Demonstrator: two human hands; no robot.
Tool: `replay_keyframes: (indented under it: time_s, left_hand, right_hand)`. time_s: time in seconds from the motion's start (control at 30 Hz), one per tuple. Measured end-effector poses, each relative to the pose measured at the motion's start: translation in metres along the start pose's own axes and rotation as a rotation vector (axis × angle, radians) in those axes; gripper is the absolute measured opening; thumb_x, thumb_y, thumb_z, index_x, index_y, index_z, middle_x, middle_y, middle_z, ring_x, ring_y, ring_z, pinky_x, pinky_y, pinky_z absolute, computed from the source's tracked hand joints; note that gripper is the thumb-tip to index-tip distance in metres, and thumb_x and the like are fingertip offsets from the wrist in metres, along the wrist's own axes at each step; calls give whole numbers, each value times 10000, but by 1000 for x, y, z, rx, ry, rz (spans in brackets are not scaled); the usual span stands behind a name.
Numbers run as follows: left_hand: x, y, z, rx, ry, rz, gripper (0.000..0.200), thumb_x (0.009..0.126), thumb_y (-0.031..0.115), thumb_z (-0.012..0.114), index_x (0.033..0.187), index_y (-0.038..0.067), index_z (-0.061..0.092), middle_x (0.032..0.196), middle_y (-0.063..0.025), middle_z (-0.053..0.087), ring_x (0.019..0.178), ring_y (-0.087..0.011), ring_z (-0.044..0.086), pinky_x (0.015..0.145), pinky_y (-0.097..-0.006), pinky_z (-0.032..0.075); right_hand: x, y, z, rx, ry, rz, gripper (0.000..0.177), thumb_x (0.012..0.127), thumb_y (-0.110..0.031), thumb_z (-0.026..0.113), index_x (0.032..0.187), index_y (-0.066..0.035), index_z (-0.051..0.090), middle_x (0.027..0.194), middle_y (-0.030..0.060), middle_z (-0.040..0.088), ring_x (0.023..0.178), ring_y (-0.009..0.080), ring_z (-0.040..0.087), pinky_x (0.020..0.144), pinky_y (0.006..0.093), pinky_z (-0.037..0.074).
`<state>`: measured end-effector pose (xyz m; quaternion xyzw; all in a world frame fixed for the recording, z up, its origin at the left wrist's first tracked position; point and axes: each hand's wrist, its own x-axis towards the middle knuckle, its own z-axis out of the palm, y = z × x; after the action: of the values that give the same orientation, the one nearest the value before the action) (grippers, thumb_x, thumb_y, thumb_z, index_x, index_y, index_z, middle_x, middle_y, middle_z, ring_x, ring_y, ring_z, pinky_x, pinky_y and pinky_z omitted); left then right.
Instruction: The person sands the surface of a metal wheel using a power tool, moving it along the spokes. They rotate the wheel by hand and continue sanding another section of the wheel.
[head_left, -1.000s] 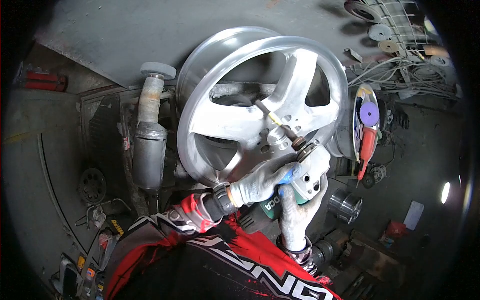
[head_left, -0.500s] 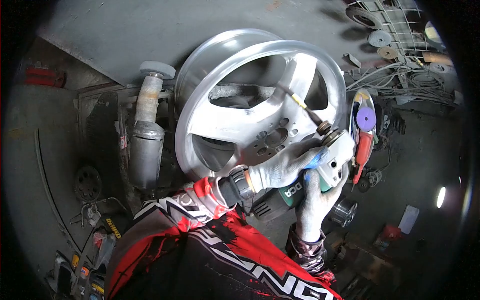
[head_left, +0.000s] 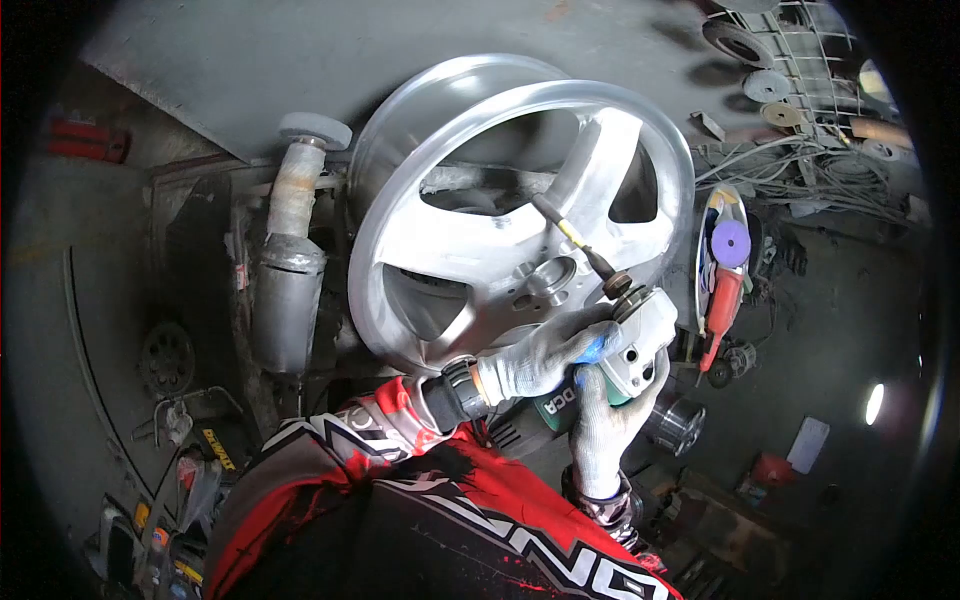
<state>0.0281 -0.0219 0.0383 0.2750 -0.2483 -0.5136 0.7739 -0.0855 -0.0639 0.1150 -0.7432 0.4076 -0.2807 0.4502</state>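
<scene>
A silver alloy wheel (head_left: 455, 240) stands tilted before me, its spokes facing me. I hold a green and silver DCA angle grinder (head_left: 642, 338) low over its right side. My left hand (head_left: 545, 358), in a white and blue work glove, is closed round the grinder near its head. Also gloved, my right hand (head_left: 608, 425) wraps the grinder's body from below. A long thin rod bit (head_left: 580, 243) with a yellow band projects from the head. Its tip overlaps a spoke near the hub in this view.
A grey motor with a round wheel (head_left: 290, 300) stands left of the alloy wheel. To the right lie a red-handled tool with a purple disc (head_left: 731, 242) and tangled cables (head_left: 790, 165). Discs (head_left: 766, 85) hang on a wire rack at upper right.
Both hands and the grinder have moved to the left and slightly toward me. The bit's tip has shifted left and down across the wheel's face.
</scene>
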Motion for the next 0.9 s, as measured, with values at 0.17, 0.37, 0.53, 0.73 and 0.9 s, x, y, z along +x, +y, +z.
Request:
replay_keyframes:
  time_s: [0.17,0.37,0.53,0.73,0.9]
  left_hand:
    - [-10,-16,1,226,41,218,547,1042,373,482,1444,7,426,1368,-184,542,1257,-217,531,1083,-322,392]
    - [25,4,-12,352,-194,379,539,1057,327,421,1479,-3,364,1457,-204,449,1363,-309,447,1149,-388,326]
    - [33,21,-4,-35,-192,38,634,1030,423,489,1449,-45,411,1385,-140,532,1298,-166,464,1115,-326,345]
    - [7,-6,8,-70,-47,9,561,1024,446,498,1355,-6,505,1207,-127,634,1120,-155,574,989,-302,438]
    - [-3,-1,10,32,-29,-91,572,1037,382,490,1438,-20,423,1325,-142,570,1236,-183,527,1062,-329,401]
  right_hand:
    - [-2,-9,3,61,-17,68,869,791,-36,796,1495,-32,288,1331,130,512,1195,215,524,1024,363,435]
    - [11,-12,7,10,83,-62,844,841,-19,756,1514,-47,249,1388,138,457,1224,213,497,1047,368,414]
    - [15,0,3,3,102,-76,854,854,-5,738,1530,-54,218,1413,145,427,1240,221,484,1046,367,415]
    - [-3,15,-11,-47,36,-29,881,826,-19,761,1524,-35,225,1391,146,456,1237,225,487,1053,372,408]
    - [-5,14,-14,109,-13,63,836,829,-78,763,1505,-24,273,1363,136,493,1207,221,529,1043,377,430]
